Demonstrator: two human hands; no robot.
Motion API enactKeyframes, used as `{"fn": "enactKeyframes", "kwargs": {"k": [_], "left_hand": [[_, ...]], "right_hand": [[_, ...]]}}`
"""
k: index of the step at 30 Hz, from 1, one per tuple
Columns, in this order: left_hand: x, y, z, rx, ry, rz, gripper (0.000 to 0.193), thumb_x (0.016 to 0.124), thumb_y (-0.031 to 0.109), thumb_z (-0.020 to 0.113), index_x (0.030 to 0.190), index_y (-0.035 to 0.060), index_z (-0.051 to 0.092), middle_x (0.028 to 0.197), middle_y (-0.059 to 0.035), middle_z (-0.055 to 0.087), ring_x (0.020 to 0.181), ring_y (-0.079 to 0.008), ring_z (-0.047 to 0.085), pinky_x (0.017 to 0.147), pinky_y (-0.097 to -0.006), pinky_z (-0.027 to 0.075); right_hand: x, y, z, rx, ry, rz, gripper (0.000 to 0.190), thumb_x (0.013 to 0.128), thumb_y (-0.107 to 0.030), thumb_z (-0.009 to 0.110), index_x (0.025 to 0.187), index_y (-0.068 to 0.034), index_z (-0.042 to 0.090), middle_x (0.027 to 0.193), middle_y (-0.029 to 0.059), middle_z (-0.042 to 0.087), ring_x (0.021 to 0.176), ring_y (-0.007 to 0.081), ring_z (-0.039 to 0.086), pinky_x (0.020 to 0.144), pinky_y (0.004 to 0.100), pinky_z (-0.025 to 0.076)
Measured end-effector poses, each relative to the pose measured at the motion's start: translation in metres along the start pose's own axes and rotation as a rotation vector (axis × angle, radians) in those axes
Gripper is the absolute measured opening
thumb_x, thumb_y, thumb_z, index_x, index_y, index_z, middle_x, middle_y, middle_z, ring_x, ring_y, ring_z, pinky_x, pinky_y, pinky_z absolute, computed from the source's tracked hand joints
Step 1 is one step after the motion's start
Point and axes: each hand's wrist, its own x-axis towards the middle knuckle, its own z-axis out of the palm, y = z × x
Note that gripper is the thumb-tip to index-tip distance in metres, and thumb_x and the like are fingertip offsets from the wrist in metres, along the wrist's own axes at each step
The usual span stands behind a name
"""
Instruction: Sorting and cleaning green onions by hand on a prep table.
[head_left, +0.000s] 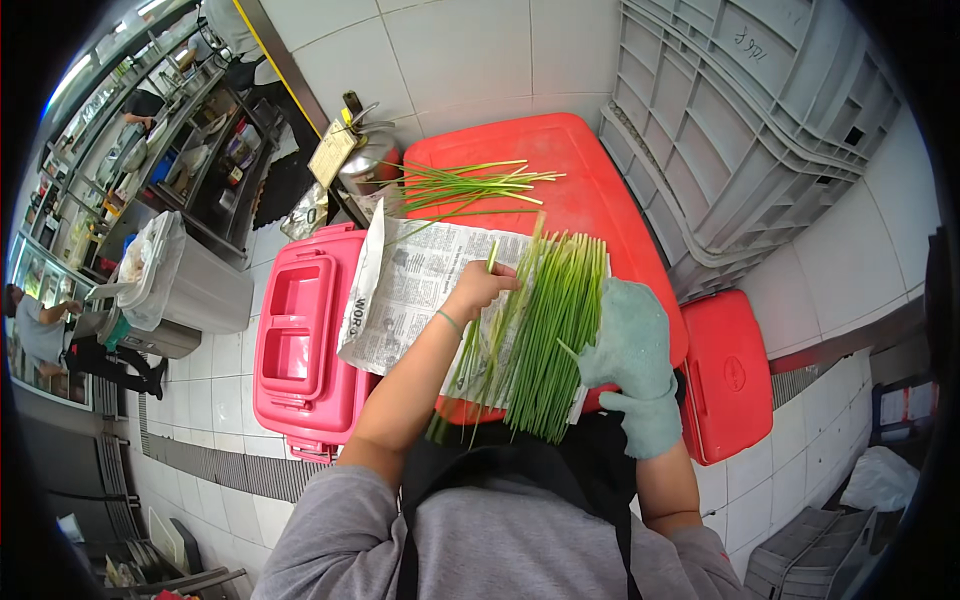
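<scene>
A dense bundle of long green stalks (559, 337), which look like garlic chives, lies on newspaper (420, 285) with its pale ends pointing away from me. My bare left hand (484, 289) is left of the bundle, fingers pinched on a few loose stalks (517, 315); these are partly blurred. My right hand (637, 337) wears a pale green cloth glove and rests along the bundle's right side. A thin pale tip sticks out by its fingers; what it belongs to is hidden. More stalks (472, 184) lie scattered beyond the newspaper on a red lid (592, 172).
A pink lidded container (300, 322) stands left, under the newspaper's edge. Stacked grey crates (720, 127) rise at the right, above a red cooler box (727, 375). A metal canister (371, 161) with a tag stands at the back. A person (52, 337) is far left, near a grey bin (202, 277).
</scene>
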Motion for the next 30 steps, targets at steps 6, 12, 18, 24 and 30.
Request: {"fn": "enactKeyframes", "kwargs": {"k": [6, 12, 18, 24, 30], "left_hand": [[-0.04, 0.02, -0.021, -0.238, -0.052, -0.076, 0.02, 0.073, 0.006, 0.064, 0.093, 0.0013, 0.062, 0.068, 0.0013, 0.058, 0.044, -0.0023, 0.035, 0.038, -0.0174, 0.024], [-0.086, 0.054, -0.023, -0.34, -0.221, 0.049, 0.02, 0.072, 0.005, 0.065, 0.091, -0.0011, 0.062, 0.071, -0.0005, 0.06, 0.045, -0.0018, 0.035, 0.039, -0.0168, 0.024], [-0.11, 0.066, -0.008, -0.077, -0.14, 0.284, 0.017, 0.073, 0.009, 0.067, 0.087, -0.0001, 0.063, 0.067, 0.0011, 0.059, 0.051, -0.0024, 0.043, 0.045, -0.0174, 0.032], [-0.114, 0.065, 0.005, -0.012, -0.049, 0.368, 0.015, 0.079, 0.012, 0.064, 0.078, -0.0035, 0.064, 0.069, -0.0027, 0.062, 0.063, -0.0077, 0.054, 0.059, -0.0229, 0.044], [-0.128, 0.069, -0.006, 0.146, 0.028, 0.389, 0.015, 0.078, 0.011, 0.065, 0.073, -0.0029, 0.065, 0.063, -0.0045, 0.063, 0.059, -0.0073, 0.055, 0.056, -0.0224, 0.044]], "right_hand": [[0.008, -0.013, 0.0, -0.052, -0.131, 0.081, 0.036, 0.042, -0.009, 0.063, 0.072, -0.002, 0.044, 0.061, 0.0142, 0.045, 0.06, 0.0343, 0.046, 0.054, 0.0406, 0.04], [0.022, -0.013, 0.026, 0.631, -0.143, 0.42, 0.038, 0.048, 0.001, 0.066, 0.075, -0.006, 0.039, 0.055, 0.0025, 0.039, 0.044, 0.0134, 0.043, 0.039, 0.0299, 0.037], [0.039, -0.039, 0.015, 0.229, -0.101, -0.002, 0.043, 0.045, -0.006, 0.072, 0.083, -0.001, 0.051, 0.06, 0.0053, 0.048, 0.059, 0.0259, 0.052, 0.057, 0.0336, 0.044], [0.031, -0.054, 0.019, 0.522, 0.128, 0.057, 0.038, 0.04, -0.008, 0.068, 0.072, -0.001, 0.048, 0.066, 0.015, 0.047, 0.065, 0.0352, 0.051, 0.056, 0.0372, 0.041], [0.045, -0.051, 0.019, 0.516, 0.049, 0.269, 0.041, 0.041, -0.004, 0.067, 0.077, 0.0, 0.048, 0.071, 0.0157, 0.049, 0.065, 0.0337, 0.053, 0.057, 0.0367, 0.043]]}}
